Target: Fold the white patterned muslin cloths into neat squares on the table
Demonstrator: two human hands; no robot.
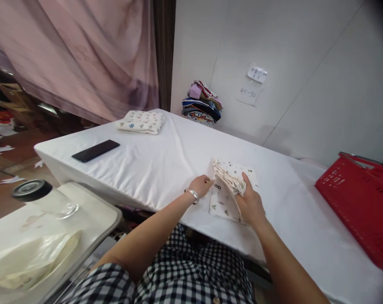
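Observation:
On the white-covered table in front of me lies a folded white cloth (224,202) printed with small dark and green motifs. Its folded layers stand partly raised, showing bunched edges. My right hand (253,204) grips those layers from the right side, thumb on top and the other fingers mostly hidden. At the left edge of the same cloth, my left hand (202,185) is closed, with its fingertips pinched together on the border. A silver bracelet sits on the left wrist.
A folded printed cloth (142,121) and a black phone (96,150) lie on the table's left part. A red plastic basket (359,202) stands at right. Piled fabrics (202,103) rest by the wall. On a side stand are a clear jar (56,202) and a plastic bag (33,261).

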